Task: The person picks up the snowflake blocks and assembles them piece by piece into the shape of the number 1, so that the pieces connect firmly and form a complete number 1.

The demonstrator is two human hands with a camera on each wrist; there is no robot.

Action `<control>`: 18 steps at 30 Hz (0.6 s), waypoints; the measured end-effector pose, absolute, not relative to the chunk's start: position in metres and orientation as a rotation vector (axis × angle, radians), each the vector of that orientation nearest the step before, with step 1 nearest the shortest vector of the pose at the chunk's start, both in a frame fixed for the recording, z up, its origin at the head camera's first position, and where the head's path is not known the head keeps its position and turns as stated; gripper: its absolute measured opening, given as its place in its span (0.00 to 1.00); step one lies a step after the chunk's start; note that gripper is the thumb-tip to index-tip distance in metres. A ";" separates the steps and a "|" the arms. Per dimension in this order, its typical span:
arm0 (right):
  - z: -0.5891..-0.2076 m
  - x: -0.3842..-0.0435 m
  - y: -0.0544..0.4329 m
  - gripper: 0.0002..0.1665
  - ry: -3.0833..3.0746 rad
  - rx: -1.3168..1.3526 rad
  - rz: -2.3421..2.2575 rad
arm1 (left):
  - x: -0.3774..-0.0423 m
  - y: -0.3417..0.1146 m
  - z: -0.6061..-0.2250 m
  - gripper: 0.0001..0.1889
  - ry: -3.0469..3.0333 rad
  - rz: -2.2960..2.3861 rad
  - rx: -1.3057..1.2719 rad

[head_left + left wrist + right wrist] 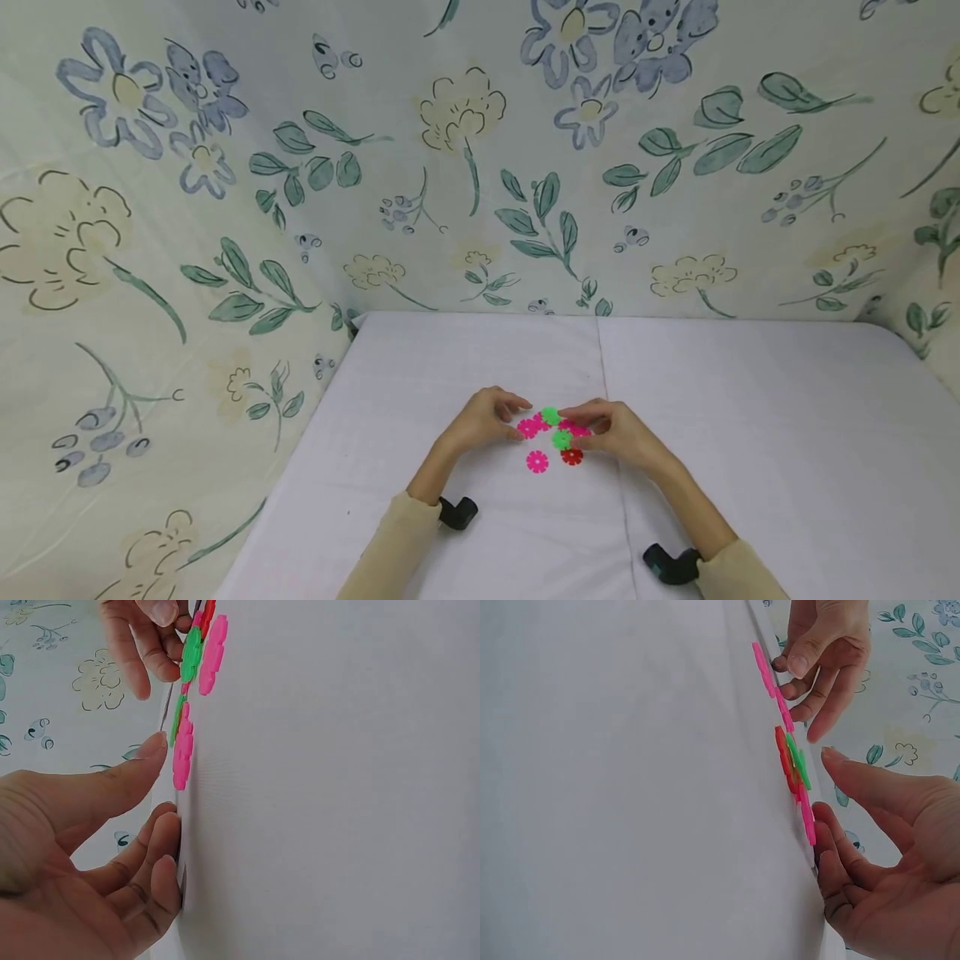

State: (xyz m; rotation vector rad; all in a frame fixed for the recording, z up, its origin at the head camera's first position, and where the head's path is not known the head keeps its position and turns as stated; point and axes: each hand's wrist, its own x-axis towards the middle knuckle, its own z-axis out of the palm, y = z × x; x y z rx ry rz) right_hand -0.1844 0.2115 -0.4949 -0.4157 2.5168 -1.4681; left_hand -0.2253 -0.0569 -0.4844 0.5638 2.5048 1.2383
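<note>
A loose group of notched plastic discs lies flat on the white cloth in the head view. It holds several pink discs [537, 462], two green discs [551, 416] and a red disc [572, 457]. At the group's left side my left hand [491, 419] rests on its edge with thumb and fingers apart. My right hand [617, 433] is at the right side, its fingertips right at the pink and green discs. Both wrist views show bent, relaxed fingers and a gap between thumb and fingers, with no disc gripped. In the right wrist view a pink disc [808, 817] stands beside the right fingertips.
A white cloth [420, 358] with a crease right of the discs covers the table. Behind and to the left hangs a floral curtain [450, 225]. A black wrist device [459, 513] sits at the left sleeve, another black device [671, 565] at the right sleeve.
</note>
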 end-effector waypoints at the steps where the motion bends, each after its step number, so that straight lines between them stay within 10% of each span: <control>1: -0.495 -0.185 0.211 0.24 2.527 -0.418 -1.457 | -0.226 -0.056 -0.485 0.22 2.503 1.240 0.563; 18: -0.500 -0.187 0.202 0.19 2.592 -0.457 -1.391 | -0.225 -0.045 -0.494 0.15 2.565 1.153 0.562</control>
